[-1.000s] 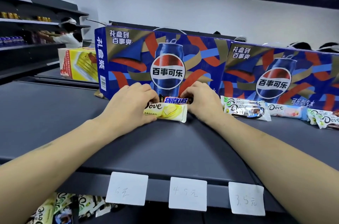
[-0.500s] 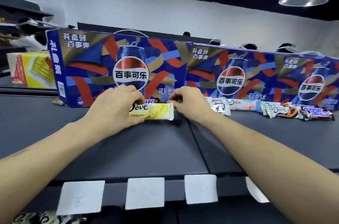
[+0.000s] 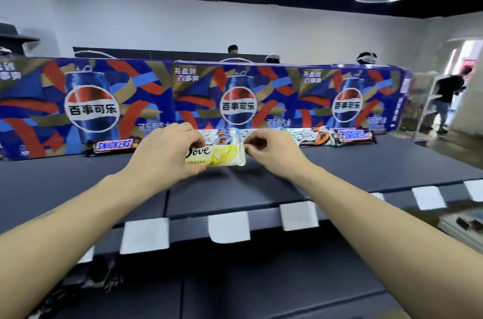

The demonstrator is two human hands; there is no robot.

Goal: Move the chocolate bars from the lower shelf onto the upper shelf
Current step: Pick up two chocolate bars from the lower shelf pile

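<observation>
Far left on the upper shelf (image 3: 78,188): a Snickers bar (image 3: 113,145) lying flat against the Pepsi cartons (image 3: 91,106). Next, the left hand (image 3: 164,154), grip curled round the left end of a yellow Dove bar (image 3: 219,156), held just above the shelf surface. Then the right hand (image 3: 271,152), fingertips pinching the bar's right sealed edge. Behind and rightward, a row of chocolate bars (image 3: 311,135) lined along the cartons' foot. Along the shelf's front edge, blank white price tags (image 3: 228,225). Below, the lower shelf (image 3: 261,292), dark and blurred.
</observation>
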